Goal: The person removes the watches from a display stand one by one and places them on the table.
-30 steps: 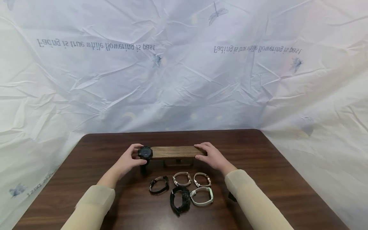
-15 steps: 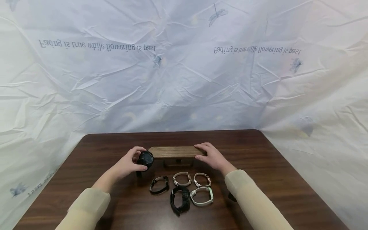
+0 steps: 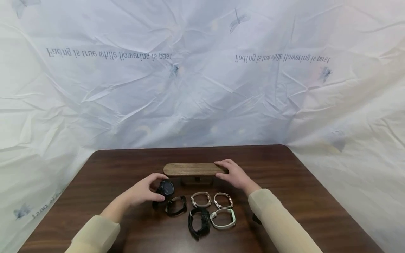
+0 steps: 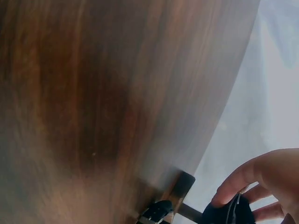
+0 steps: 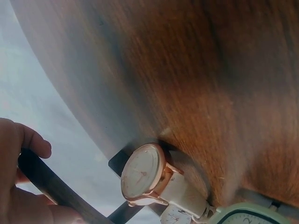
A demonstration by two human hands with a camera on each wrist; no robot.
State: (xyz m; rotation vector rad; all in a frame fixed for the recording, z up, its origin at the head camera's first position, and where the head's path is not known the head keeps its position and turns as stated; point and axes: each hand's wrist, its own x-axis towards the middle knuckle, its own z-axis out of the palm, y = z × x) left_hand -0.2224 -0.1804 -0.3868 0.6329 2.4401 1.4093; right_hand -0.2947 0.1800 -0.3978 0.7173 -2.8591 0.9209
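In the head view my left hand point(image 3: 155, 188) grips a chunky black watch point(image 3: 168, 189) just above the table, beside the row of watches. The left wrist view shows the fingers point(image 4: 243, 179) curled over that black watch point(image 4: 230, 214). My right hand point(image 3: 222, 170) holds the right end of a wooden bar stand point(image 3: 191, 169). In the right wrist view the fingers point(image 5: 28, 140) wrap around the dark bar point(image 5: 49, 184).
Several watches lie on the brown table point(image 3: 300, 196) in front of the stand: a black-strap one point(image 3: 175, 206), a beige one point(image 3: 200, 199), a rose-gold one point(image 3: 223, 200) point(image 5: 140, 173), a black chunky one point(image 3: 198, 221), a mint one point(image 3: 223, 218). White printed sheeting surrounds the table.
My left hand has pulled the black watch off the left end of the bar and lowered it toward me, next to the other watches. The right hand has stayed on the bar.
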